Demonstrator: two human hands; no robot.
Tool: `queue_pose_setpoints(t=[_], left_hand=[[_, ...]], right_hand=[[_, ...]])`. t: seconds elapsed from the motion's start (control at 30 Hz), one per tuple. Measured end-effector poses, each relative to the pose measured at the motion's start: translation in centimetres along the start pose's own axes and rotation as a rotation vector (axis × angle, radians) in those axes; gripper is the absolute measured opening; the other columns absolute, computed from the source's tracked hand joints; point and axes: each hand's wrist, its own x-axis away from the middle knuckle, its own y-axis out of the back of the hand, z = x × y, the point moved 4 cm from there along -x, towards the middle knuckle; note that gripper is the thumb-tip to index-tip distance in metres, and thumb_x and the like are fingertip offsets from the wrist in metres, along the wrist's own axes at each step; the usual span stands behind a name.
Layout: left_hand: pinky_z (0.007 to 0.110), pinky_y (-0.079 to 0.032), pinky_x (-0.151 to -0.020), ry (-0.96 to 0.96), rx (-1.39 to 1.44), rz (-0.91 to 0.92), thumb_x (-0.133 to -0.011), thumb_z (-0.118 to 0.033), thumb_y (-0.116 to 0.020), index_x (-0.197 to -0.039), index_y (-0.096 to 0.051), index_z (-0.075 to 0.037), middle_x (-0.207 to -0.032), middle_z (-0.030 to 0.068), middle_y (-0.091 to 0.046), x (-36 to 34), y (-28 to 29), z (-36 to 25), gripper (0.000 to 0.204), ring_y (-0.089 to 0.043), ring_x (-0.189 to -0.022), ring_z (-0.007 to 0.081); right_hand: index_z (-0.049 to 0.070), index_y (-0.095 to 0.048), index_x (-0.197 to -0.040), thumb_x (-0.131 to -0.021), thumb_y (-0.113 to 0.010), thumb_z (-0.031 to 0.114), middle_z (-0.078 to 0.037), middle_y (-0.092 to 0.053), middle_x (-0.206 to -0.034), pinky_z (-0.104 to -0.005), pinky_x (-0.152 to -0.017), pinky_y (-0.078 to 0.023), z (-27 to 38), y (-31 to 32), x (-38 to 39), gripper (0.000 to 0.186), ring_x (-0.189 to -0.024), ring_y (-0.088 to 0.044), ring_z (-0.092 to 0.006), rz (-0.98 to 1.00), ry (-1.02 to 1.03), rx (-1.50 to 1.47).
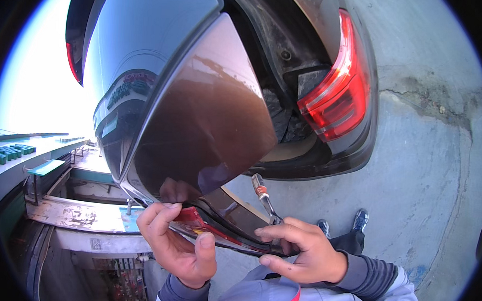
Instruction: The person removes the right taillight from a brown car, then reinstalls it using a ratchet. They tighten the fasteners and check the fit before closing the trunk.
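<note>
A raised brown car tailgate (210, 111) hangs before me, with a narrow red tail lamp (191, 217) and black trim along its lower edge. My left hand (181, 248) is at the lamp's left end, fingers curled against it and thumb apart on the near side. Around the lamp's right end is my right hand (304, 251), which also grips a ratchet wrench (262, 191) by its metal end. The wrench's clear-and-red handle points up and away from me. What the right fingertips press on is partly hidden.
The car body's right tail lamp (342, 87) and rear bumper (327, 168) lie beyond the tailgate. Cracked grey concrete (409, 159) spreads to the right, with a person's shoes (360, 219) near my right arm. A weathered bench-like structure (79, 215) stands at left.
</note>
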Motion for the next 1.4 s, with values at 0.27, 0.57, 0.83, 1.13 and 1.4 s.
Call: queue_pose_setpoints(t=[0.27,0.57,0.83,1.13,1.4], left_hand=[[0.029,-0.048,-0.092,0.130,0.120,-0.156,-0.087,-0.047,-0.089,-0.118,-0.051,-0.005,-0.116,0.0065,-0.043,-0.4,-0.6,-0.2,0.065,-0.055,-0.101,0.0190],[0.028,-0.044,-0.088,0.190,0.199,-0.133,-0.084,-0.039,-0.094,-0.100,-0.050,-0.006,-0.102,0.0028,-0.050,-2.0,-0.4,-0.4,0.057,-0.053,-0.092,0.0133],[0.033,-0.053,-0.090,0.262,0.259,-0.116,-0.085,-0.031,-0.091,-0.117,-0.059,0.000,-0.109,0.0112,-0.068,-1.9,0.0,-0.5,0.055,-0.066,-0.093,0.0198],[0.048,-0.059,-0.105,0.193,0.260,-0.066,-0.086,-0.029,-0.086,-0.147,-0.052,0.005,-0.135,0.0244,-0.068,-2.3,-0.4,-0.5,0.078,-0.072,-0.118,0.0363],[0.039,-0.058,-0.103,0.256,0.027,-0.153,-0.086,-0.046,-0.091,-0.152,-0.046,0.006,-0.134,0.0194,-0.068,-0.7,0.1,-1.5,0.095,-0.071,-0.116,0.0302]], right_hand=[[0.008,-0.071,-0.133,-0.088,-0.087,0.021,-0.008,-0.071,-0.092,-0.0291,-0.058,-0.051,-2.9,0.8,0.6,0.050,-0.064,-0.061,-0.0155,0.035,0.005,-0.128],[0.004,-0.069,-0.129,-0.087,-0.089,0.021,-0.004,-0.063,-0.070,-0.0286,-0.049,-0.044,-5.3,1.9,1.3,0.049,-0.050,-0.054,-0.0141,-0.073,-0.019,-0.197],[0.002,-0.073,-0.120,-0.085,-0.088,0.017,-0.008,-0.068,-0.074,-0.0288,-0.050,-0.045,-5.9,2.5,0.6,0.040,-0.051,-0.057,-0.0150,-0.067,0.003,-0.249],[0.003,-0.075,-0.117,-0.083,-0.090,0.015,-0.007,-0.067,-0.071,-0.0285,-0.049,-0.044,-6.5,2.6,0.2,0.039,-0.051,-0.058,-0.0157,-0.042,0.041,-0.297],[0.002,-0.076,-0.115,-0.082,-0.090,0.015,-0.006,-0.065,-0.068,-0.0283,-0.048,-0.044,-6.9,2.6,-0.1,0.038,-0.050,-0.058,-0.0155,-0.039,0.057,-0.312]])
